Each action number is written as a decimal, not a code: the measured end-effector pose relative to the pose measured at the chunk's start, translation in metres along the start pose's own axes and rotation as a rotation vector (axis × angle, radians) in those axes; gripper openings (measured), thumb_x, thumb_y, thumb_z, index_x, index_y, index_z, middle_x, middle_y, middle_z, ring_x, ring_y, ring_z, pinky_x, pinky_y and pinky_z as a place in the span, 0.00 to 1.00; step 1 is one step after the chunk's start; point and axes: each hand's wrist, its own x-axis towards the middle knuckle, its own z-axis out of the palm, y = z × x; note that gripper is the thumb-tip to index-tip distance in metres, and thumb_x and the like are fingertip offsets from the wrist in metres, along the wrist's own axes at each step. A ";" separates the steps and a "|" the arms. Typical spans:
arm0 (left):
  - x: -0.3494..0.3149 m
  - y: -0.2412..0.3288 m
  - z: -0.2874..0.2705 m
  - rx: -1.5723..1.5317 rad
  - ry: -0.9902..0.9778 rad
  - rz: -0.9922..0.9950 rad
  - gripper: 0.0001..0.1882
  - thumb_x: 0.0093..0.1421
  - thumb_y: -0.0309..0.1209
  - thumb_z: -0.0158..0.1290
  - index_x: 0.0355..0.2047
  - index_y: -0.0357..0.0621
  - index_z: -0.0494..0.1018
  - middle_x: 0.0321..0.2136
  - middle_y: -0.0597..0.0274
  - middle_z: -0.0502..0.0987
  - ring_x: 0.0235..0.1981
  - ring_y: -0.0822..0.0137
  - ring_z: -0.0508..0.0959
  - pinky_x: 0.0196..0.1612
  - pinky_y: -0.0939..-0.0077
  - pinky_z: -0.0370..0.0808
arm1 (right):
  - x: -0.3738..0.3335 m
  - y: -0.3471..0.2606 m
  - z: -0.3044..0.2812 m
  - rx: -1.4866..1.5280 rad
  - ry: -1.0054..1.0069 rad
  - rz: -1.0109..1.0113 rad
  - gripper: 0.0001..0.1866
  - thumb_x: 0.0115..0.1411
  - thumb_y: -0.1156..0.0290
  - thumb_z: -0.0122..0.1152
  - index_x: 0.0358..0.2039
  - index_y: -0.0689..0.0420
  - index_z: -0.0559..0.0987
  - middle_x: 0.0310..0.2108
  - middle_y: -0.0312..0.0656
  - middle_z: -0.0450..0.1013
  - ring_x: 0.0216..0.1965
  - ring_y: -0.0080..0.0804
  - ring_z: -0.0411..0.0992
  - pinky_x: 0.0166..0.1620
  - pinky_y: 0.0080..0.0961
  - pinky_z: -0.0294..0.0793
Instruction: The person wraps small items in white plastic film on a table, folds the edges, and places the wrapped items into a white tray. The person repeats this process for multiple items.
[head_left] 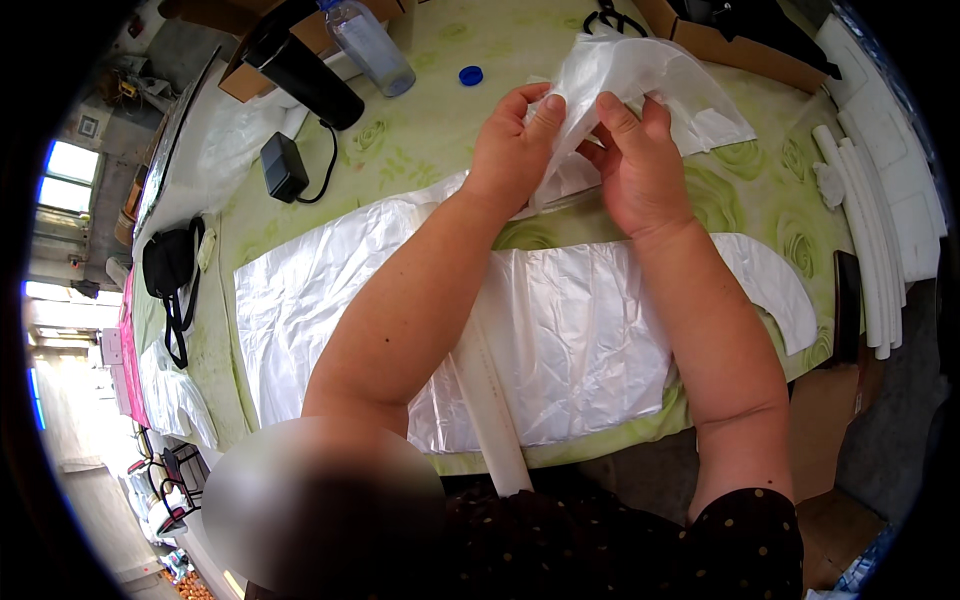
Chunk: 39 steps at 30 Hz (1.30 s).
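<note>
Film of clear plastic (625,75) is, in head view, over the green-patterned tablecloth (425,125), pinched by thumb and fingers of both left hand (515,150) and right hand (645,170), while white plastic bags (575,340) lie flat nearer the person.

Whitish translucent bag (590,75), pale-green rose-patterned tablecloth (425,130), blue cap (470,75); dark gold-dotted sleeve (745,540)

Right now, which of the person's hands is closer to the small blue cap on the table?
Left. The left hand is just below and slightly right of the blue cap in the picture; the right hand is lower and farther right.
</note>
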 end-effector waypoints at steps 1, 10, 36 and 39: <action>0.001 -0.003 0.000 0.025 -0.001 0.041 0.22 0.68 0.46 0.53 0.52 0.41 0.71 0.37 0.66 0.77 0.35 0.75 0.73 0.39 0.78 0.73 | -0.001 0.000 0.001 -0.049 -0.015 0.036 0.43 0.56 0.63 0.72 0.63 0.62 0.55 0.50 0.42 0.70 0.51 0.35 0.70 0.48 0.36 0.74; 0.004 0.019 -0.010 -0.348 0.275 -0.034 0.21 0.70 0.51 0.47 0.55 0.52 0.70 0.40 0.69 0.76 0.31 0.71 0.72 0.30 0.75 0.72 | 0.000 0.001 -0.004 -0.307 0.147 -0.016 0.22 0.65 0.54 0.60 0.49 0.59 0.73 0.42 0.41 0.74 0.39 0.31 0.73 0.41 0.27 0.75; 0.007 -0.014 -0.011 -0.136 -0.043 0.179 0.23 0.66 0.38 0.54 0.59 0.47 0.67 0.48 0.66 0.75 0.44 0.72 0.73 0.48 0.74 0.71 | 0.019 0.003 -0.025 -0.038 0.221 0.120 0.18 0.61 0.59 0.65 0.37 0.62 0.75 0.28 0.41 0.75 0.26 0.31 0.74 0.29 0.27 0.75; 0.002 -0.010 -0.013 0.217 -0.012 0.373 0.19 0.61 0.33 0.58 0.52 0.45 0.70 0.47 0.65 0.75 0.45 0.71 0.74 0.51 0.72 0.71 | 0.022 -0.005 -0.027 -0.024 0.345 0.043 0.18 0.61 0.59 0.64 0.37 0.63 0.74 0.29 0.41 0.75 0.25 0.31 0.74 0.27 0.28 0.75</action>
